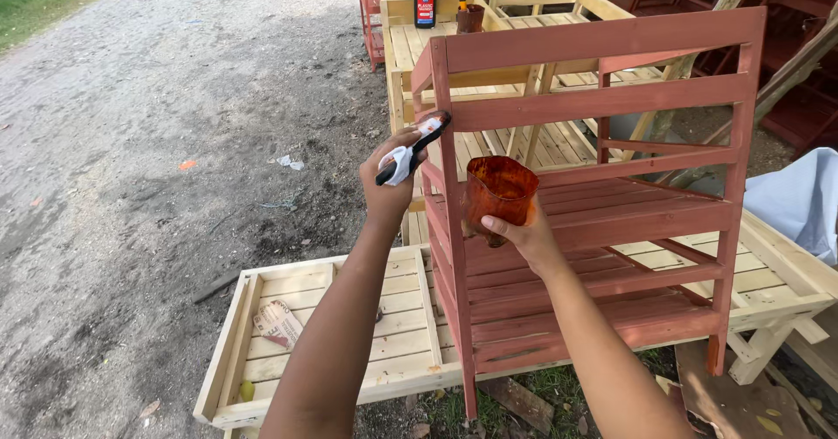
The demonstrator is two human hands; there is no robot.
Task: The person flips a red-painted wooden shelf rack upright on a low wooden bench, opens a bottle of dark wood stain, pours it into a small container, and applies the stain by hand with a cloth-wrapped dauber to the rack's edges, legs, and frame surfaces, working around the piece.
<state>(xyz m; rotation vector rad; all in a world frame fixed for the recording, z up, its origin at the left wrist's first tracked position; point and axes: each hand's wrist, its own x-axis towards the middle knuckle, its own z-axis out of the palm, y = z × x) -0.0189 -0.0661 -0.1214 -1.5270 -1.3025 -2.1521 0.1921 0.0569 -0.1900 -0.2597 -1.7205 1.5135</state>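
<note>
A red-stained wooden slatted rack (611,107) lies tipped on an unpainted slatted wooden frame (349,317). My left hand (388,181) grips a paintbrush (415,147) with a black handle wrapped in white; its bristles touch the rack's left upright near the top. My right hand (524,234) holds a cut-off plastic cup (497,193) stained orange-red, just right of that upright and in front of the rack's slats.
More unpainted wooden frames (524,20) stand behind, with a dark bottle (425,3) and a small brown cup (470,18) on one. Red-painted furniture (786,20) fills the far right. A grey gravel road (175,125) runs to the left. White cloth (799,203) lies at right.
</note>
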